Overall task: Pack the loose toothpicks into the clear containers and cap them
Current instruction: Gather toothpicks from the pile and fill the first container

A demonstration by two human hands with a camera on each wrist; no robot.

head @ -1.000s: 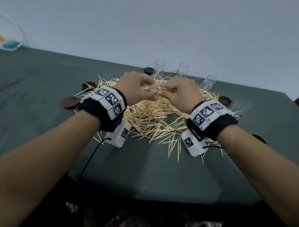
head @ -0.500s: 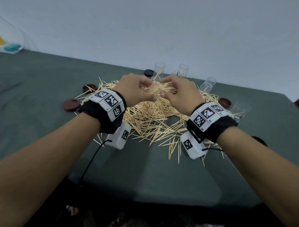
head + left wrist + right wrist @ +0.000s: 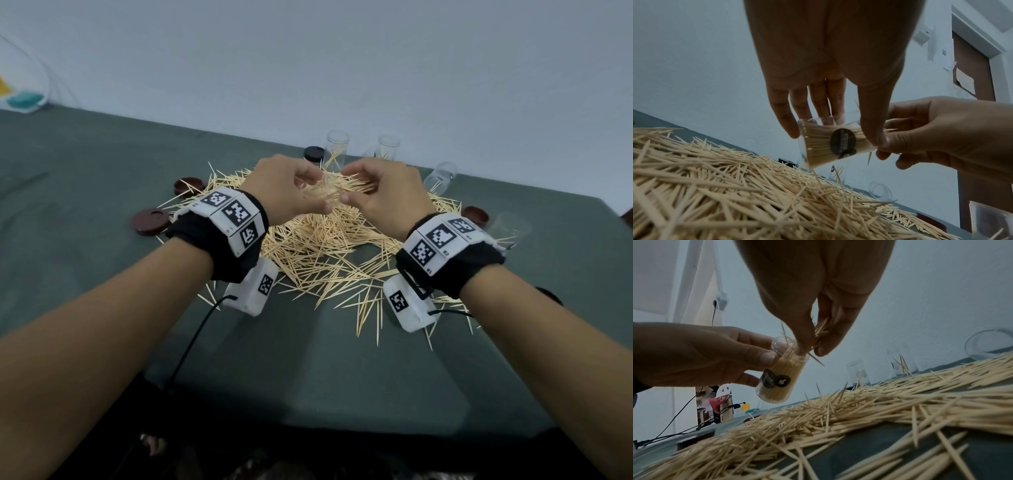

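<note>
- While 1.0 s ago both hands worked low against the toothpick pile (image 3: 318,246), they now sit raised above it.
- The left hand (image 3: 284,192) grips a nearly full clear container (image 3: 780,378), tilted toward the right hand (image 3: 383,195).
- The right hand pinches a toothpick bundle (image 3: 821,331) at the container's mouth, so capping looks near.
- Emptier containers (image 3: 337,144) stand on the counter (image 3: 102,164) beyond the hands.

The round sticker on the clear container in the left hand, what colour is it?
Black, with pale markings, on the clear plastic container that the left hand holds; the right wrist view shows it best.
</note>
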